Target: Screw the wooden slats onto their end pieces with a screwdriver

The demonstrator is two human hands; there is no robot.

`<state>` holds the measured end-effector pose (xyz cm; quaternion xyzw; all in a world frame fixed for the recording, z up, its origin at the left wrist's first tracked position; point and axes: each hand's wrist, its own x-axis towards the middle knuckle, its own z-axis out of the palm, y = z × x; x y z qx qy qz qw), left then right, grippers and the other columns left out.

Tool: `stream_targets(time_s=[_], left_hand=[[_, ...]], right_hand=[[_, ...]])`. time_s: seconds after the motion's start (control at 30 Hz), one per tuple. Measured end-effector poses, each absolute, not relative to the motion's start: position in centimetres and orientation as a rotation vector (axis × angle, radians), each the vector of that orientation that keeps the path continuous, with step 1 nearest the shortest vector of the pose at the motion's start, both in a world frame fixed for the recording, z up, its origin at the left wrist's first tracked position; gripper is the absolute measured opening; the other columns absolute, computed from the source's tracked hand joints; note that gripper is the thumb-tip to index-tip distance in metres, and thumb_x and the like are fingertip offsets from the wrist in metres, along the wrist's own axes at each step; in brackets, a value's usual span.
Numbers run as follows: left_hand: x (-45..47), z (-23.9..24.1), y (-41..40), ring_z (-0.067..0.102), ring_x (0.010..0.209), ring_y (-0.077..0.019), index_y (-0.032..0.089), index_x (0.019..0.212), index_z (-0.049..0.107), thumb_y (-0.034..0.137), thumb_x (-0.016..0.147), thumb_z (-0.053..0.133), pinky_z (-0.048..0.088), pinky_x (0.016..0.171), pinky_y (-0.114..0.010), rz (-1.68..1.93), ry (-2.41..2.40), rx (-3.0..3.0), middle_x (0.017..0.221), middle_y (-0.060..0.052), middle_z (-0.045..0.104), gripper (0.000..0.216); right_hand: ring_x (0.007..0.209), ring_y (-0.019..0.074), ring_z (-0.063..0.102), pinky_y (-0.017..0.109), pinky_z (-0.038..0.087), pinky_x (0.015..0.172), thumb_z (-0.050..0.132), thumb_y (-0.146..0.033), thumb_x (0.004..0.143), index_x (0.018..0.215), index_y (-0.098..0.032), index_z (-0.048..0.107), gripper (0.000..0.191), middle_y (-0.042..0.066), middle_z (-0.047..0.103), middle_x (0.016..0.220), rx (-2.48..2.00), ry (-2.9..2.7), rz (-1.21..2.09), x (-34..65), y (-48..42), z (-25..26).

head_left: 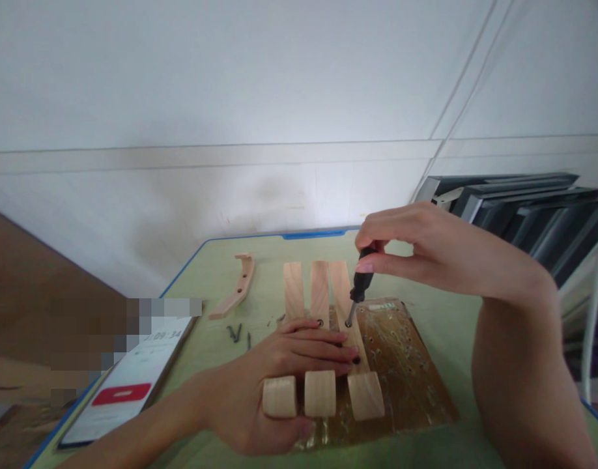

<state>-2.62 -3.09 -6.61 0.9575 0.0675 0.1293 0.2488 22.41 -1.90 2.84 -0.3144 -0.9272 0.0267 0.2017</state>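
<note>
My right hand (421,244) grips the black handle of a screwdriver (362,280) from above. The screwdriver's tip meets a screw (348,324) in the upper hole of the right wooden hook (341,283). Beside that hook lie a middle wooden hook (320,286) and a left wooden hook (294,286), roughly parallel. My left hand (264,365) presses its fingers across all three, with the thumb below their raised ends. Under the hooks is a brown board (416,378), scratched and dotted with holes. The fingers partly hide the hooks' middles.
A loose wooden hook (242,284) with two holes lies at the back left of the green table (191,280). Several dark screws (235,333) lie near my left hand. At left is a phone (128,384). Dark panels (524,208) lean against the wall at right.
</note>
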Motion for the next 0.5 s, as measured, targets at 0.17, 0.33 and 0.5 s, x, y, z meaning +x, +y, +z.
stream_targets(time_s=[0.17, 0.33, 0.5], left_hand=[[-2.7, -6.56, -3.1, 0.039, 0.128, -0.0183, 0.025, 0.132, 0.031, 0.028, 0.073, 0.057, 0.018, 0.112, -0.032, 0.352, 0.173, 2.604, 0.135, -0.001, 0.048, 0.065], [-2.63, -6.44, -3.2, 0.041, 0.127, -0.0183, 0.026, 0.132, 0.032, 0.028, 0.073, 0.056, 0.02, 0.111, -0.032, 0.343, 0.181, 2.589, 0.134, -0.001, 0.049, 0.063], [-2.66, -6.59, -3.2, 0.041, 0.127, -0.0194, 0.024, 0.131, 0.032, 0.028, 0.074, 0.056, 0.019, 0.111, -0.034, 0.373, 0.177, 2.581, 0.133, -0.003, 0.05, 0.062]], right_hand=[[0.06, 0.008, 0.044, 0.023, 0.031, 0.059, 0.049, -0.035, 0.087, 0.078, -0.015, 0.052, 0.022, -0.002, 0.053, 0.067, -0.946, -2.595, 0.065, 22.36, -1.73, 2.68], [0.057, 0.0071, 0.039, 0.023, 0.028, 0.057, 0.046, -0.038, 0.088, 0.071, -0.016, 0.047, 0.027, -0.004, 0.046, 0.062, -0.981, -2.598, 0.068, 22.18, -1.72, 2.57], [0.055, 0.0064, 0.034, 0.023, 0.024, 0.055, 0.043, -0.04, 0.089, 0.066, -0.016, 0.039, 0.033, -0.005, 0.039, 0.059, -1.013, -2.615, 0.131, 22.03, -1.6, 2.5]])
